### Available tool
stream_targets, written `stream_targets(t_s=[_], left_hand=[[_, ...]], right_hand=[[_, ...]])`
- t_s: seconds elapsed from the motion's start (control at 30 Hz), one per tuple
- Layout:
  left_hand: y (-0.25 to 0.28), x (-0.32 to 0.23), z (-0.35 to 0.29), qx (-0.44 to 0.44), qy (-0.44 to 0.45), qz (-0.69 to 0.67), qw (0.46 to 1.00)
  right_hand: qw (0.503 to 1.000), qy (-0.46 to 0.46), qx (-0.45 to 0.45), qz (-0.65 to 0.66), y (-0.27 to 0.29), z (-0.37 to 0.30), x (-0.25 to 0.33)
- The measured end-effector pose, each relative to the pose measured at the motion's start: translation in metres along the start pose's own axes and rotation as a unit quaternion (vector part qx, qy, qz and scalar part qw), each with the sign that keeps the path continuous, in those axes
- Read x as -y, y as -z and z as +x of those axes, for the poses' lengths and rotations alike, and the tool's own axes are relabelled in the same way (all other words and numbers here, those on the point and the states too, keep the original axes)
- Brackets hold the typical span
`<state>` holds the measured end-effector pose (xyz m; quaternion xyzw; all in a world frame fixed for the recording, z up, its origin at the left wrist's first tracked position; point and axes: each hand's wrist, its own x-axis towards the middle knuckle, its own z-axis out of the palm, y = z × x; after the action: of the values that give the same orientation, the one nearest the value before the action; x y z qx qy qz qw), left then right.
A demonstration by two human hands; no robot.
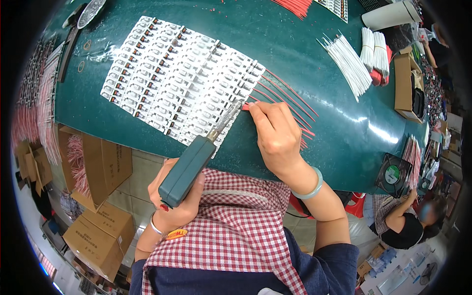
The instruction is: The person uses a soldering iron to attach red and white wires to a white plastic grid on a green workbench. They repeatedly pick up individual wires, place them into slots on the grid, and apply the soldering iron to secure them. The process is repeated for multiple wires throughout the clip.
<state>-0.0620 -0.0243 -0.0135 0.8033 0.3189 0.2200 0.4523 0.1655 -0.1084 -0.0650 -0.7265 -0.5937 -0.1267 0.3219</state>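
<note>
My left hand (185,212) is wrapped round the handle of a dark green soldering gun (183,169). The gun's metal tip slants up over the lower right part of a white circuit board panel (164,78), which carries rows of small components. Pinched between the thumb and forefinger of my right hand (278,140) is a red wire (246,106), its end at the panel's right edge close to the gun's tip. Several more red wires (293,93) stretch from that edge across the table, some passing under my right hand.
A green table (339,142) carries bundles of white wires (346,66), a white tumbler (391,17) and red wires (295,6). A cardboard box (407,88) and a black fan (393,174) stand at the right. A co-worker (405,221) sits beyond. Cartons (101,241) stand lower left.
</note>
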Motion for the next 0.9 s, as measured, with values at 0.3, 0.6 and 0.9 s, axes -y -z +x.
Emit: stream_targets(t_s=[0.3,0.6,0.9], left_hand=[[-0.0021,-0.0045,0.0022,0.001,0.017,0.007,1.000],[-0.0019,-0.0049,0.0007,-0.012,0.019,0.009,1.000],[0.0011,-0.0011,-0.0053,-0.023,-0.004,0.023,0.999]], right_hand=[[1.000,0.011,0.009,-0.007,0.0005,0.0014,0.0012],[1.000,-0.014,0.007,0.000,0.0009,0.0026,0.0046],[1.000,-0.005,0.003,-0.011,-0.0021,0.0004,0.0039]])
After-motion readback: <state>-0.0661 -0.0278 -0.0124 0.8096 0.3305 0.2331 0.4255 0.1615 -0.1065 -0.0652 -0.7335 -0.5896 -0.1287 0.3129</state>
